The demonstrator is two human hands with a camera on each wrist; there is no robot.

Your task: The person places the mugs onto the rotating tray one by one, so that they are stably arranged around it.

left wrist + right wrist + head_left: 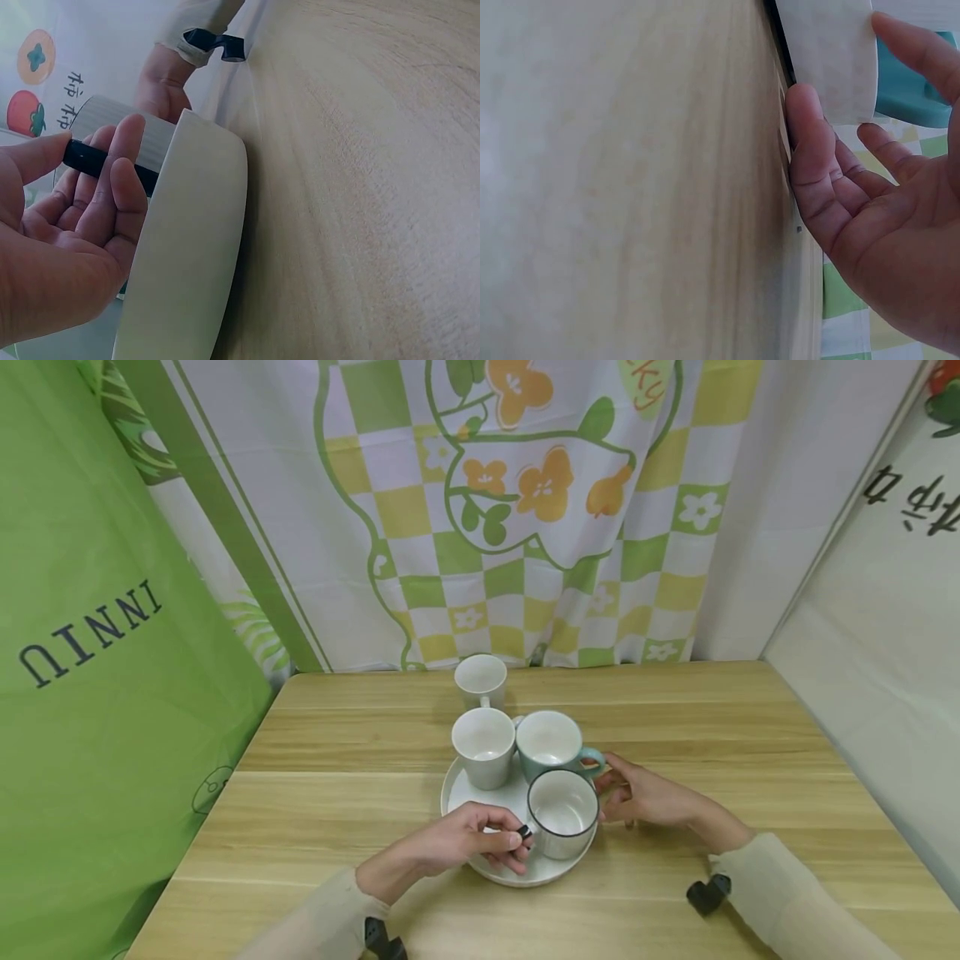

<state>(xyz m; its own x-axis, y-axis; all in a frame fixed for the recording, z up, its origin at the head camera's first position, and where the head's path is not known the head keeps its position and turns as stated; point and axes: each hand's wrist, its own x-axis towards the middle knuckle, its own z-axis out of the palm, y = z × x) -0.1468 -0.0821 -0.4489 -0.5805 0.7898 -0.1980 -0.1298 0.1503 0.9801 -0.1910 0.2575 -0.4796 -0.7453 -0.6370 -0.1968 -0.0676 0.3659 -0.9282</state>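
Note:
My left hand (483,839) pinches the dark handle (86,157) of a white mug (564,843) with a dark rim. That mug stands upright at the front right of a round white tray (517,878). Close to the tray's right side is my right hand (648,793), its fingers loosely bent and the fingertips right at the tray's wall (832,60). A teal mug (536,767) with a white inside stands behind the dark-rimmed one, its handle toward the right hand. At the tray's back left is a plain white mug (487,772).
Another white mug (480,681) stands behind the tray, near the far edge of the wooden table (337,735). A patterned curtain (525,568) hangs beyond that edge. Green cloth (97,735) is on the left, and a white sheet (885,652) on the right.

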